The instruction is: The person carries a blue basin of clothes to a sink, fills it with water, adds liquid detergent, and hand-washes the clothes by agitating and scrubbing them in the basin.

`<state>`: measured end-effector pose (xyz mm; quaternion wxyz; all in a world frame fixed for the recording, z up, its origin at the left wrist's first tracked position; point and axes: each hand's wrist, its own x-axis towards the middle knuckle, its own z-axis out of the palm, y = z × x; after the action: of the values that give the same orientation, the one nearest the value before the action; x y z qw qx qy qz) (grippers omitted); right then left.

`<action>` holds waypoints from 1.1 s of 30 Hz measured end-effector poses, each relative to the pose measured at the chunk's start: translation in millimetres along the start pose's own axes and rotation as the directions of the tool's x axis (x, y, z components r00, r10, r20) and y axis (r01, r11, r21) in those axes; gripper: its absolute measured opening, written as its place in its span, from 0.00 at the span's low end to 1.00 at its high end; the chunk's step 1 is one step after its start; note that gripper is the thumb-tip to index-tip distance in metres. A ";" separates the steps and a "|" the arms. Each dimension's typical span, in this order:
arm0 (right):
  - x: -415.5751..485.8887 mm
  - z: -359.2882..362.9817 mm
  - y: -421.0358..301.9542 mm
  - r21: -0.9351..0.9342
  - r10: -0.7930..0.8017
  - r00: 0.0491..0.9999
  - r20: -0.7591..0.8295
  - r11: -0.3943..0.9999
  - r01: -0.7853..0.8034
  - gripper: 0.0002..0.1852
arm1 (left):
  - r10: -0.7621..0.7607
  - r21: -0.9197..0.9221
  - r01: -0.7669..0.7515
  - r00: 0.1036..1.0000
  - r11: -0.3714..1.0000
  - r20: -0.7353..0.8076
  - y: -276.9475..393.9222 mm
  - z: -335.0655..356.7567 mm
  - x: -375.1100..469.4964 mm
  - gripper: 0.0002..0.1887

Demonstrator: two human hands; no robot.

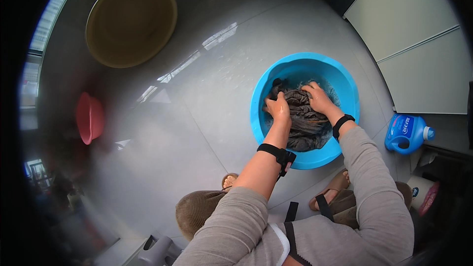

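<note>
A light-blue plastic basin [310,67] stands on the floor before me, with sudsy water [330,88] along its inner side. A soaked, crumpled dark grey-brown cloth [306,125], perhaps a garment, lies bunched in it. My left hand [279,107] grips the cloth at its left edge, thumb on top and its other fingers partly hidden. On the upper right of the bundle, my right hand [318,99] holds a fold between thumb and fingers. Both hands look wet, and a black strap circles each wrist.
A blue detergent bottle [404,133] with a white cap lies right of the basin, near pale cabinet doors [425,77]. Farther off on the grey tile floor [207,118] are a large tan basin [131,22] and a small pink basin [90,118]. A grey plastic object [159,249] sits lower left.
</note>
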<state>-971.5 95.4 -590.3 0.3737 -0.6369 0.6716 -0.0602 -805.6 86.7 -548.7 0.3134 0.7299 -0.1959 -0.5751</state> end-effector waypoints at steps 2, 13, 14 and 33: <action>2.8 9.1 -4.1 -0.105 0.167 0.891 -0.423 0.967 -0.231 0.31 | 0.007 -0.063 -0.007 1.000 0.998 0.004 7.3 -0.9 -8.5 0.35; -22.5 -20.0 -48.0 0.380 0.209 0.966 -0.150 0.914 -0.139 0.23 | -0.142 -0.298 0.286 0.894 0.910 0.424 -20.3 0.8 17.8 0.49; -36.8 -23.5 -64.0 0.539 0.166 0.957 -0.236 0.842 -0.013 0.21 | -0.094 -0.374 0.331 0.844 0.866 0.529 -22.3 0.3 22.4 0.48; -54.1 -16.0 -87.8 0.045 -0.330 0.730 -0.598 0.896 0.442 0.13 | 0.030 -0.556 0.393 0.797 0.732 0.603 -18.6 7.7 16.6 0.20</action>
<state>-914.6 121.9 -507.1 0.1893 -0.6767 0.5962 -0.3884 -810.1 87.7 -574.4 0.4138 0.3795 0.0101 -0.8274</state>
